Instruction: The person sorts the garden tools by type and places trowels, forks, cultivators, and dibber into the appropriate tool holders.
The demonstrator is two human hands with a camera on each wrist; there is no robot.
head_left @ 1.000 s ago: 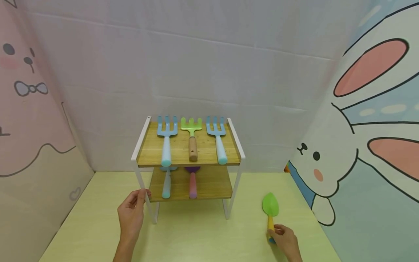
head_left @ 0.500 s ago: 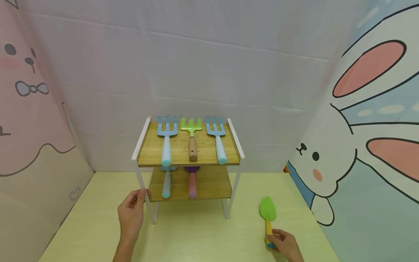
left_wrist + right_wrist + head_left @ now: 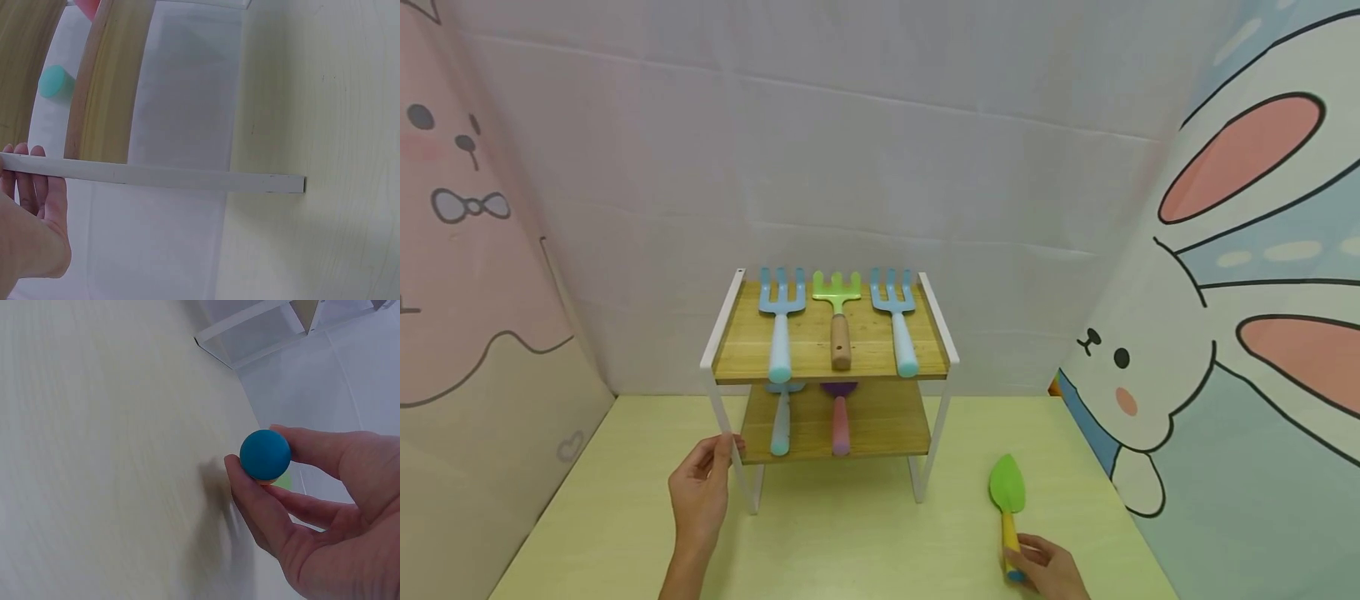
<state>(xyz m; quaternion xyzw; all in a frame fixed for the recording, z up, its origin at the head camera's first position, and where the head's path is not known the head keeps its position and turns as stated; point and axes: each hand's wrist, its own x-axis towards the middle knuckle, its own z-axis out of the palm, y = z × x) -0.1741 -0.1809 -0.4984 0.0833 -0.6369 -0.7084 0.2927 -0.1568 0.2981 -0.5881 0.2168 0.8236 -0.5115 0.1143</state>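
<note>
My right hand (image 3: 1049,568) pinches a toy trowel (image 3: 1007,485) by its yellow handle near the blue end cap, green blade pointing away. In the right wrist view the blue cap (image 3: 265,455) faces the camera between thumb and fingers, hiding most of the trowel. My left hand (image 3: 700,492) holds the left front post of a two-tier rack (image 3: 942,333); the left wrist view shows fingers (image 3: 39,187) behind the white post (image 3: 187,177). On the top shelf lie a blue hand fork (image 3: 781,333), a green one with a brown handle (image 3: 840,337) and another blue one (image 3: 903,342).
The lower shelf (image 3: 887,425) carries a tool with a pale blue handle (image 3: 781,429) and one with a pink handle (image 3: 841,425), their heads partly hidden by the top shelf. The rack stands on a pale yellow table (image 3: 850,542), before a white curtain (image 3: 850,150).
My right hand has brought the trowel a little left and toward me. The left hand stays on the rack's post, and the rack and its tools have not moved.
</note>
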